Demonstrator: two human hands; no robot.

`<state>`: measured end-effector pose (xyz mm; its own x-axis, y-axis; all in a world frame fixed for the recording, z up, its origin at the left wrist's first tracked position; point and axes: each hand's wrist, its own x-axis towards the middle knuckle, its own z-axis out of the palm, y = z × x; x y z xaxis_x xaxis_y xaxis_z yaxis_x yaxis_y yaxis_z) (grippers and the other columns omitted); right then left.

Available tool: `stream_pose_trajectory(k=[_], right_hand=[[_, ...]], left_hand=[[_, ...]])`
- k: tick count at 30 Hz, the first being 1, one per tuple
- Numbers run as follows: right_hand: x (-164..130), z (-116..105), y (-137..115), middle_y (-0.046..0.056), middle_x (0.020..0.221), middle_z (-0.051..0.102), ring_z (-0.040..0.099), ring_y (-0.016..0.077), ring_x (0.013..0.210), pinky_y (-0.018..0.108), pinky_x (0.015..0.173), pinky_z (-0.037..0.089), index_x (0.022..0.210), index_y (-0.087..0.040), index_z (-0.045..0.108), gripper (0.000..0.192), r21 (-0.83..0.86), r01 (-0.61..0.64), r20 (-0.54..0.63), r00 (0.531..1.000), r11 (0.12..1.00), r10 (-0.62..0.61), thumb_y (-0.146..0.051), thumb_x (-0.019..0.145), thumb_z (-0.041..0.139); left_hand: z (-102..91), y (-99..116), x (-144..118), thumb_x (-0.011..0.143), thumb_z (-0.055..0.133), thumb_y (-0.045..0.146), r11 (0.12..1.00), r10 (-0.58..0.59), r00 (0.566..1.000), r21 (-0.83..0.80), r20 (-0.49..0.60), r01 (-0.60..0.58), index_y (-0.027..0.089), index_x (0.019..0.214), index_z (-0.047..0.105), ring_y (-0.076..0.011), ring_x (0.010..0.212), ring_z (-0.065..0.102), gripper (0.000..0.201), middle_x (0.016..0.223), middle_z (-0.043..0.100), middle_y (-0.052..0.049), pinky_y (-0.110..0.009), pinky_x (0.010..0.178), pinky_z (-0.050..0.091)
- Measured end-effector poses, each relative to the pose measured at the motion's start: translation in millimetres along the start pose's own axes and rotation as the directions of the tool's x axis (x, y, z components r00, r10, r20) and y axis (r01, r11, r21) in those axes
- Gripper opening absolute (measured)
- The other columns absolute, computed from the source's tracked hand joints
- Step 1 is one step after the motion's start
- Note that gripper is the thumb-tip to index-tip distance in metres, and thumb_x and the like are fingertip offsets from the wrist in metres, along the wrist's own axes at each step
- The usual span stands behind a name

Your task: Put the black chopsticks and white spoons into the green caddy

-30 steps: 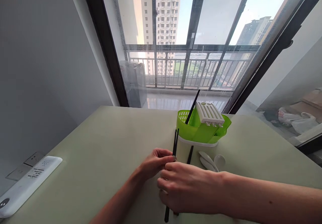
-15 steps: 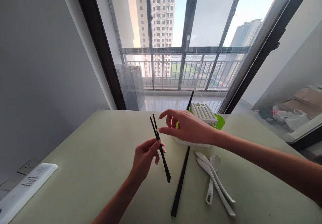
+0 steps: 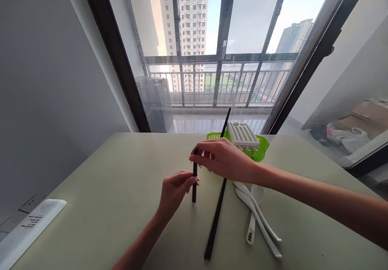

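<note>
My left hand [image 3: 175,191] holds a pair of black chopsticks [image 3: 194,181] upright above the pale green table [image 3: 106,189]. Just above it, my right hand [image 3: 222,159] pinches the top end of the same chopsticks. A single black chopstick [image 3: 214,221] lies on the table to the right of my left hand. Behind my right hand stands a green cutlery holder [image 3: 260,148] with a white slotted insert [image 3: 242,134] and one black chopstick [image 3: 226,122] leaning in it.
Two or three white spoons [image 3: 257,219] lie on the table right of the loose chopstick. A white power strip [image 3: 28,229] sits at the left table edge. A large window with a balcony rail fills the back.
Both hands rose from the table with the chopstick pair. The left hand turned the pair from tilted to upright, and the right hand came back from the holder to grip its top.
</note>
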<state>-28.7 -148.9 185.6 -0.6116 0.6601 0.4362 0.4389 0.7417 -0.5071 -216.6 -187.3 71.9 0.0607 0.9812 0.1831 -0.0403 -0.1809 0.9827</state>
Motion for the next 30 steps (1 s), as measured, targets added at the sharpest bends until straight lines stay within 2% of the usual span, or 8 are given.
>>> stream_pose_trajectory(k=[6, 13, 19, 24, 30], right_hand=[[-12, -6, 4, -0.001, 0.076, 0.068, 0.058, 0.0097, 0.063, 0.022, 0.062, 0.041, 0.092, -0.019, 0.071, 0.029, 0.051, 0.044, 0.021, 0.999, 0.998, -0.045, -0.04, 0.102, 0.055], [-20, 2, 8, -0.001, 0.071, 0.067, 0.056, 0.0097, 0.06, 0.021, 0.06, 0.04, 0.091, -0.02, 0.07, 0.033, 0.036, 0.041, 0.001, 0.999, 0.999, -0.041, -0.046, 0.102, 0.053], [-22, 7, 7, -0.003, 0.064, 0.066, 0.057, 0.0085, 0.054, 0.02, 0.06, 0.041, 0.091, -0.02, 0.069, 0.027, 0.072, 0.002, -0.024, 1.0, 0.997, 0.0, -0.041, 0.102, 0.055], [-22, 11, 5, -0.002, 0.067, 0.07, 0.062, 0.009, 0.057, 0.018, 0.06, 0.044, 0.086, -0.02, 0.066, 0.029, 0.13, -0.016, -0.057, 0.998, 0.991, 0.023, -0.04, 0.102, 0.054], [-21, 9, 5, -0.002, 0.064, 0.069, 0.062, 0.01, 0.056, 0.019, 0.06, 0.045, 0.084, -0.021, 0.067, 0.028, 0.1, -0.06, -0.059, 0.996, 0.993, 0.066, -0.04, 0.101, 0.056]], left_hand=[[-1.9, -10, 1, 0.079, 0.081, 0.035, 0.991, 0.05, 0.998, 0.12, 0.044, -0.055, 0.022, 0.08, 0.081, -0.0193, 0.075, 0.068, 0.013, 0.081, 0.079, -0.003, -0.03, 0.075, 0.054], [-9.8, -7, 4, 0.08, 0.081, 0.036, 0.943, 0.093, 0.988, 0.307, 0.123, -0.127, 0.024, 0.079, 0.083, -0.0189, 0.068, 0.068, 0.012, 0.079, 0.08, -0.003, -0.029, 0.073, 0.052], [-20.8, -9, 9, 0.082, 0.08, 0.038, 0.934, 0.013, 0.963, 0.341, 0.271, -0.109, 0.023, 0.086, 0.085, -0.0214, 0.073, 0.073, 0.016, 0.087, 0.082, -0.005, -0.03, 0.075, 0.055], [-24.2, -16, 12, 0.082, 0.08, 0.04, 0.947, -0.052, 0.954, 0.318, 0.295, -0.047, 0.022, 0.088, 0.085, -0.023, 0.076, 0.075, 0.02, 0.088, 0.082, -0.006, -0.03, 0.075, 0.057], [-26.3, -20, 13, 0.08, 0.08, 0.041, 0.948, -0.093, 0.94, 0.316, 0.329, -0.017, 0.021, 0.088, 0.085, -0.0226, 0.077, 0.074, 0.022, 0.086, 0.082, -0.006, -0.029, 0.073, 0.056]])
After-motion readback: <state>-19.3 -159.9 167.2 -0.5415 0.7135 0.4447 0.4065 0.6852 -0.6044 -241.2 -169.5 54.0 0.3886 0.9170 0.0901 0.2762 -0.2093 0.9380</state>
